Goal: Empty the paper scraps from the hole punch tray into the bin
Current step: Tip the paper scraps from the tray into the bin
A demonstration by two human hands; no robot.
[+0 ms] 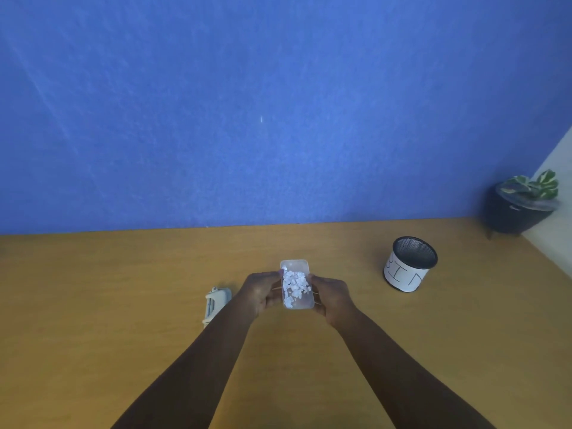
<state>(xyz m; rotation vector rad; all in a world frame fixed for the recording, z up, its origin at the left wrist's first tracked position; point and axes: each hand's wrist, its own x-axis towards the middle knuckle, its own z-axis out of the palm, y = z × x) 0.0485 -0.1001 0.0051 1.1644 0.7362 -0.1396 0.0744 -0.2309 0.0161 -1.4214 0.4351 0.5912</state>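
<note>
Tray [296, 284] of scraps [294, 286], gripped between both hands [297, 294]

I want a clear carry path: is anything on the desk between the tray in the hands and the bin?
Nothing: the head view shows only bare wooden desk between the tray of paper scraps and the bin.

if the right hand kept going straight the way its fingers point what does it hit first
The right hand points left, fingers already on the tray; past it, the left hand would likely come first.
</note>
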